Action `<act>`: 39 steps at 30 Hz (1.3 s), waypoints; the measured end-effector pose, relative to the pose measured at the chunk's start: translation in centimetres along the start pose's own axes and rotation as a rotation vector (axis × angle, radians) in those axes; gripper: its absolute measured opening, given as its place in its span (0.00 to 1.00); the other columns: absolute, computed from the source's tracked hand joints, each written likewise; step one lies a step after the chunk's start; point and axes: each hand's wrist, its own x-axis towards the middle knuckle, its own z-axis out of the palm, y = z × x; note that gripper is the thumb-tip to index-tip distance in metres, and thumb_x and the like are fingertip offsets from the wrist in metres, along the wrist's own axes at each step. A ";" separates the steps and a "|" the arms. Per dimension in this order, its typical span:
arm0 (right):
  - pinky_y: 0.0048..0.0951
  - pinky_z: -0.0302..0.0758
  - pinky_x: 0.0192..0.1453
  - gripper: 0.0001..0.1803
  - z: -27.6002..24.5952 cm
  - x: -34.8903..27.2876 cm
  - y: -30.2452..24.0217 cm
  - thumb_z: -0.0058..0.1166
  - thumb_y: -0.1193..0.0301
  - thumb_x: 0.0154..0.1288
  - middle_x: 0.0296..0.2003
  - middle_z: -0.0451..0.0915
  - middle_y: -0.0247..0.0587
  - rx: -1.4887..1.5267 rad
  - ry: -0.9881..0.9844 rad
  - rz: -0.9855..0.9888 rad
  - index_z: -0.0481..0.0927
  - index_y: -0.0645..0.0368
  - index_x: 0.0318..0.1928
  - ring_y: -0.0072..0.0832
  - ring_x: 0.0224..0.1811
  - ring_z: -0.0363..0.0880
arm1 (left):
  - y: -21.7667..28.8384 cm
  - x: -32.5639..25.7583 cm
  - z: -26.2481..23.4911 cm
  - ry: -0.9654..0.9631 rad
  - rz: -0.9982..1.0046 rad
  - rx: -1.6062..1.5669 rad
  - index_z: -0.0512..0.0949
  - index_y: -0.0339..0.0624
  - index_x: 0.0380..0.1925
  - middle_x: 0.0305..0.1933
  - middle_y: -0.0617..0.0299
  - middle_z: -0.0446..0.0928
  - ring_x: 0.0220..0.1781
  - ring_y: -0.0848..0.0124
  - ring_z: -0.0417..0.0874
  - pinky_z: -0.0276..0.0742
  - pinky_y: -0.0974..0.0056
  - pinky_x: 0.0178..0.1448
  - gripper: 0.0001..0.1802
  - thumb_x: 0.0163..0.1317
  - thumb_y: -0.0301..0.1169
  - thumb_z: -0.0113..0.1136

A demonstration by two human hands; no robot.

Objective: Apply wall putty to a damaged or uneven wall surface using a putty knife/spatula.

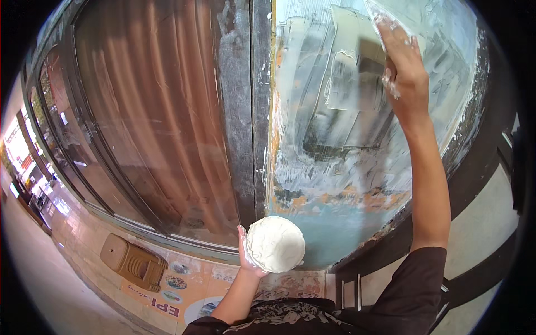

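Note:
My left hand (245, 254) is wrapped round the side of a round, heaped load of white putty (276, 244), held low in front of the wall. Whatever container or board carries the putty is hidden beneath it. High on the right, my right hand (406, 72) grips a flat putty knife (377, 10) coated in white, its blade lying against the wall (329, 226). White smears cover the fingers of that hand. Beside the blade, a fresh patch of pale putty (349, 84) overlaps grey streaks, while bluish and orange paint shows lower down.
Dark wooden posts (237, 111) divide the wall from a glass panel with a brown curtain (162, 106) behind it. A brown plastic stool (131, 262) sits at lower left, near a printed banner (206, 279) on the floor. Dark framing (474, 162) borders the wall at right.

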 end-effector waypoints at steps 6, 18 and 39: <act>0.54 0.56 0.73 0.38 4.2 -2.1 -0.1 0.48 0.87 0.54 0.63 0.70 0.54 -0.032 -0.147 -0.083 0.66 0.56 0.68 0.53 0.69 0.63 | -0.1 0.6 0.3 0.037 0.004 0.049 0.61 0.43 0.70 0.72 0.47 0.64 0.70 0.44 0.68 0.63 0.36 0.70 0.52 0.62 0.75 0.32; 0.59 0.50 0.75 0.36 1.4 -7.0 -3.7 0.47 0.88 0.54 0.68 0.65 0.53 0.105 -0.273 -0.037 0.69 0.56 0.66 0.52 0.72 0.60 | -0.3 0.4 0.0 0.089 0.047 0.084 0.62 0.44 0.70 0.72 0.48 0.64 0.70 0.44 0.67 0.61 0.35 0.71 0.53 0.61 0.76 0.31; 0.67 0.51 0.72 0.34 1.9 -5.4 -1.2 0.47 0.85 0.59 0.65 0.68 0.55 0.112 -0.200 0.072 0.70 0.50 0.67 0.62 0.72 0.57 | -2.8 0.6 0.5 0.052 0.016 0.049 0.62 0.41 0.70 0.72 0.46 0.64 0.70 0.44 0.68 0.64 0.35 0.69 0.53 0.62 0.75 0.32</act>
